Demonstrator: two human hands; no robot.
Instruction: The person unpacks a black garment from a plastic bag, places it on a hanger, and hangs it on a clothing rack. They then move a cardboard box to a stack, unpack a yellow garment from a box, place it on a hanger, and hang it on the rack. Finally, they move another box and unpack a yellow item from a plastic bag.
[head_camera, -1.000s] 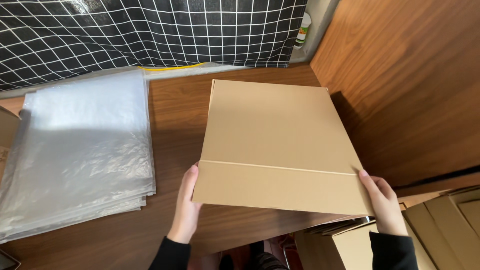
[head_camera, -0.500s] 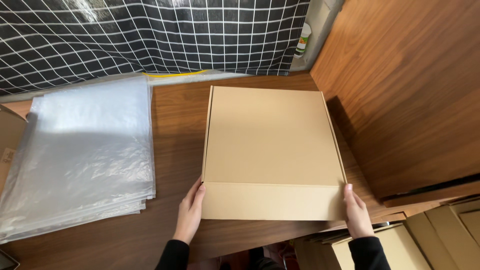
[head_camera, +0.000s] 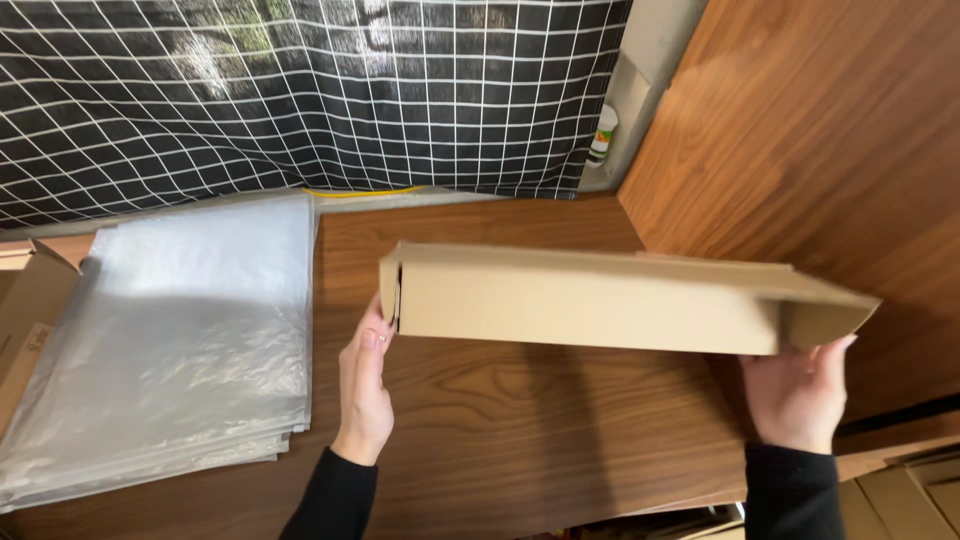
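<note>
- Head view: flat brown cardboard mailer box (head_camera: 600, 300) tipped up on edge, near side lifted, held above the brown wooden tabletop (head_camera: 520, 430) at scene centre.
- Left hand (head_camera: 365, 385) at the box's left end, fingers together and extended, thumb and fingertips pinching the left corner from below.
- Right hand (head_camera: 800, 395) under the box's right end, fingers curled up against the end flap; palm mostly hidden, so cannot tell how firm the grip is.
- Stack of clear plastic bags (head_camera: 180, 340) lies flat on the left of the tabletop, well apart from the box.
- Folded brown cardboard piece (head_camera: 35, 300) at far left edge, partly under the bags.
- Black curtain with white grid (head_camera: 300, 90) along the far side; brown wooden panel wall (head_camera: 820, 150) on the right, near the box's right end.
- Risk: right end flap looks loose and could spring open, since only fingertips back it.
- Risk: light fingertip hold on the left could let the box slip and drop to the tabletop.
- Risk: swinging the box right could knock it against the wall.
</note>
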